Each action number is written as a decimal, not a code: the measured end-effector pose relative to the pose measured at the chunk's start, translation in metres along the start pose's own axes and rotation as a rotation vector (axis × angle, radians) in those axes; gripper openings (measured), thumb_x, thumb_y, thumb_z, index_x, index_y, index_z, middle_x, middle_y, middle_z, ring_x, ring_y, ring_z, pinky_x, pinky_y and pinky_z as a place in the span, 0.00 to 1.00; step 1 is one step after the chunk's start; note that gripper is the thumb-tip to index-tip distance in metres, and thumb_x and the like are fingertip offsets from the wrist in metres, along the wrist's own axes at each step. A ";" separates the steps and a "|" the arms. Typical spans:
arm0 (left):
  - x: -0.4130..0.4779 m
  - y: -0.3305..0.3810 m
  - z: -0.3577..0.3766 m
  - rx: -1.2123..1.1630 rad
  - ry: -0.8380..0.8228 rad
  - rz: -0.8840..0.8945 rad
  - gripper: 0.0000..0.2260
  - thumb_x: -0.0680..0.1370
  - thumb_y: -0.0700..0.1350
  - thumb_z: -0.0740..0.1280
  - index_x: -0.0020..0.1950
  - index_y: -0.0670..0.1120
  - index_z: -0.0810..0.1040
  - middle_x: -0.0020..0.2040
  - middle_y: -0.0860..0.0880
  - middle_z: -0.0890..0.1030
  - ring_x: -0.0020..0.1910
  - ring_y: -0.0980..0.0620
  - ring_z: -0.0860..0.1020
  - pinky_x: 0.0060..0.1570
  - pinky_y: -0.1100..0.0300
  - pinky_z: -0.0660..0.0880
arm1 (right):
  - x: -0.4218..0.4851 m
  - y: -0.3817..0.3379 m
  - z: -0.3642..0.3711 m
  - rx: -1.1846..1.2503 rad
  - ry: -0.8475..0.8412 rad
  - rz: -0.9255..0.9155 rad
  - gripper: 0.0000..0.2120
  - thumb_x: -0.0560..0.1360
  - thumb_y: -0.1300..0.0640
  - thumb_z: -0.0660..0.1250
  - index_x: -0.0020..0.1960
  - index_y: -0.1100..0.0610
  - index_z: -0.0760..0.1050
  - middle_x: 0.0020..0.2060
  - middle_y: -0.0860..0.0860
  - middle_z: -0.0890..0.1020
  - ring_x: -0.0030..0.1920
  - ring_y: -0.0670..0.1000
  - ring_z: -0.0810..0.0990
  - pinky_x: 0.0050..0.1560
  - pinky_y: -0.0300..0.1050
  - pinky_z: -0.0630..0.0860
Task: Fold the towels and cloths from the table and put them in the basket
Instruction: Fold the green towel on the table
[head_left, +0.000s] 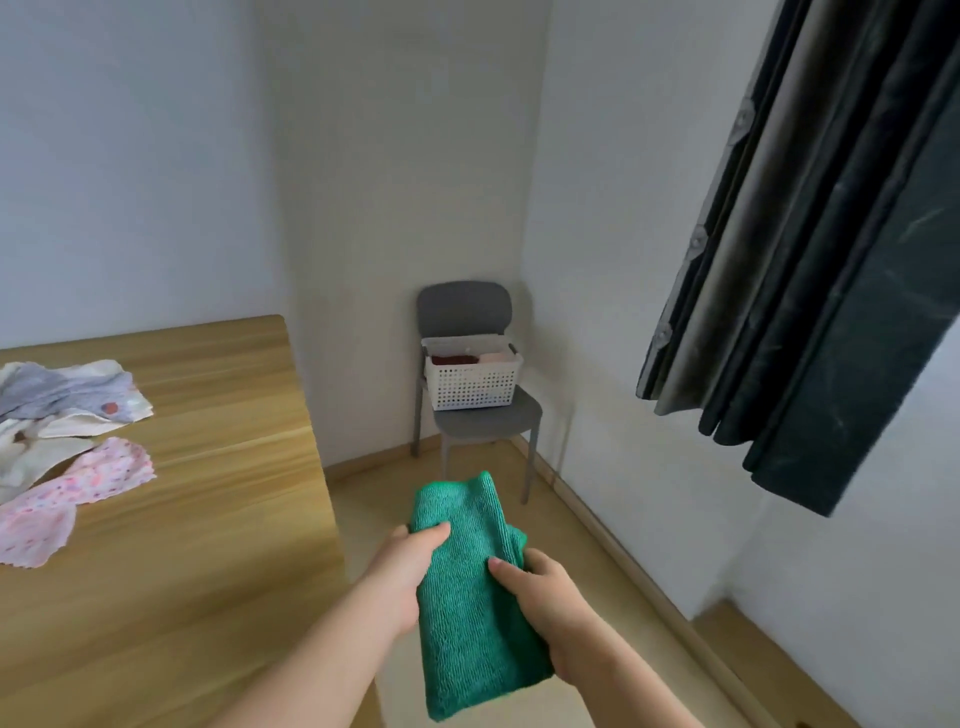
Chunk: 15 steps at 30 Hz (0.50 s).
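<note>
A folded green towel hangs in front of me over the floor, to the right of the table. My left hand grips its left edge, thumb on top. My right hand grips its right edge. The white perforated basket stands on a grey chair in the far corner, with a dark red cloth and a pale pink cloth inside. On the wooden table at the left lie unfolded cloths: a grey and cream one, and a pink spotted one.
White walls close in the corner behind the chair. A dark curtain hangs at the upper right. Bare wooden floor runs between me and the chair, with a skirting board along the right wall.
</note>
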<state>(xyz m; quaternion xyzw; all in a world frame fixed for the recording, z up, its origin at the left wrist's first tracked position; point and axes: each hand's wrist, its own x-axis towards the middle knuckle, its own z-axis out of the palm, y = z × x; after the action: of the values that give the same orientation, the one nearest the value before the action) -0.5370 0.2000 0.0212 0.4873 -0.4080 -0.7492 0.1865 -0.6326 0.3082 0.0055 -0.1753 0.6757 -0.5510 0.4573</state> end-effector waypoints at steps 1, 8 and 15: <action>0.009 -0.002 0.029 -0.009 -0.002 -0.014 0.11 0.78 0.40 0.65 0.59 0.38 0.72 0.45 0.38 0.79 0.38 0.43 0.79 0.34 0.54 0.74 | 0.010 -0.004 -0.026 -0.046 0.026 -0.005 0.03 0.78 0.60 0.64 0.50 0.59 0.75 0.47 0.56 0.83 0.48 0.56 0.83 0.53 0.51 0.80; 0.078 -0.006 0.178 0.038 -0.056 -0.150 0.11 0.78 0.41 0.63 0.60 0.41 0.70 0.54 0.38 0.80 0.43 0.43 0.80 0.42 0.52 0.77 | 0.097 -0.037 -0.167 -0.160 0.169 -0.011 0.05 0.77 0.61 0.60 0.49 0.54 0.74 0.48 0.53 0.82 0.51 0.56 0.81 0.58 0.57 0.77; 0.180 0.035 0.215 0.016 0.051 -0.031 0.08 0.78 0.35 0.63 0.56 0.42 0.72 0.47 0.40 0.79 0.41 0.44 0.78 0.40 0.54 0.75 | 0.202 -0.074 -0.191 -0.018 0.048 0.118 0.06 0.78 0.63 0.61 0.52 0.55 0.71 0.51 0.56 0.81 0.51 0.57 0.81 0.54 0.56 0.79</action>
<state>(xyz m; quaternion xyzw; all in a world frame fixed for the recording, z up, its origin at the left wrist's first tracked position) -0.8125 0.1495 -0.0134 0.5137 -0.4014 -0.7363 0.1813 -0.9131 0.2456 -0.0183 -0.1260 0.7007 -0.5209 0.4710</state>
